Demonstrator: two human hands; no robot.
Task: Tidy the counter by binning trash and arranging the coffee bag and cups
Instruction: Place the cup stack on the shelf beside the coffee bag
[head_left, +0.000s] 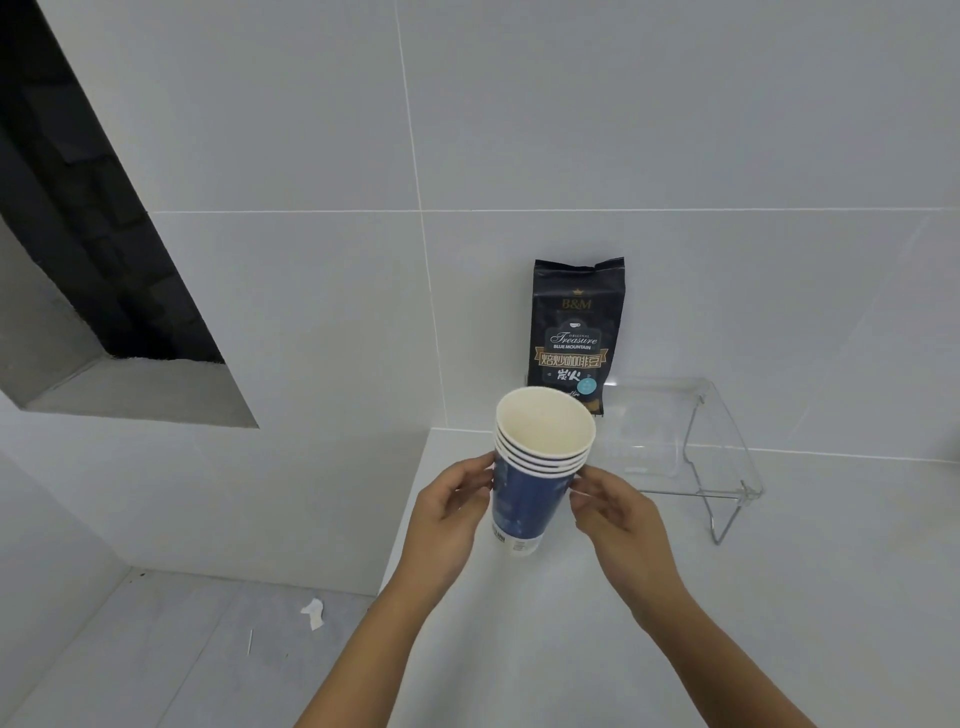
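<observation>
Now both hands — left hand (451, 512), right hand (610, 506) — grip cup stack (530, 467), approx 4; 1 coffee bag (574, 332).

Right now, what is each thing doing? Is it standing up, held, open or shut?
Stack of cups: nested together, held tilted, mouth open and empty inside.
Left hand: closed in a grip on the left side of the stack.
Right hand: closed in a grip on the right side.
Coffee bag: upright against the wall, top sealed shut.
Clear stand: resting on the counter, nothing on it.
Scrap of paper: lying crumpled on the floor.
</observation>
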